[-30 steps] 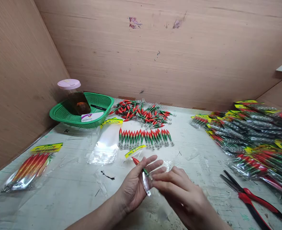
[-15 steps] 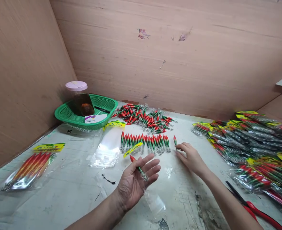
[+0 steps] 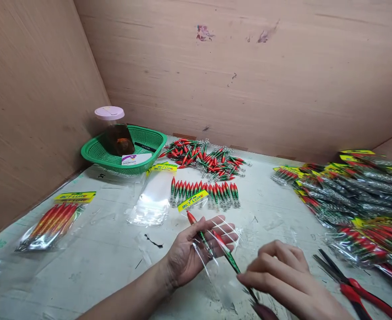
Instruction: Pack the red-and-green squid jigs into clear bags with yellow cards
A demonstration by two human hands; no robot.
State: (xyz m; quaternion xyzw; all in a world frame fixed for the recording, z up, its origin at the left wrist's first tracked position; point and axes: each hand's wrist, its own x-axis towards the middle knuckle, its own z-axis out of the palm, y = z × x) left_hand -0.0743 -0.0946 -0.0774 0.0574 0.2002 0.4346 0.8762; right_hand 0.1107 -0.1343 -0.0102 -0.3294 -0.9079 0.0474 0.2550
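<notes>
My left hand [image 3: 184, 258] lies palm up, its thumb holding a clear plastic bag with a yellow header card [image 3: 193, 201]. One red and green squid lure [image 3: 199, 231] is in this bag, under the thumb. My right hand [image 3: 284, 278] pinches the hook end of another red and green lure [image 3: 229, 255]. That lure slants up to the left, with its red tip over my left fingers; I cannot tell if the tip is inside the bag. Behind my left hand stands a row of similar lures [image 3: 224, 195].
A pile of loose lures [image 3: 202, 158] lies at the back, beside a green basket [image 3: 89, 153] holding a lidded cup [image 3: 116, 133]. Flat bags [image 3: 152, 195] lie left of the row. Packed lures sit at left [image 3: 57, 220] and heaped at right [image 3: 345, 195], near red-handled scissors [image 3: 352, 286].
My right hand has taken the lure from the row's right end and brought it toward me, to the bag. My left hand keeps its hold. The view has shifted slightly.
</notes>
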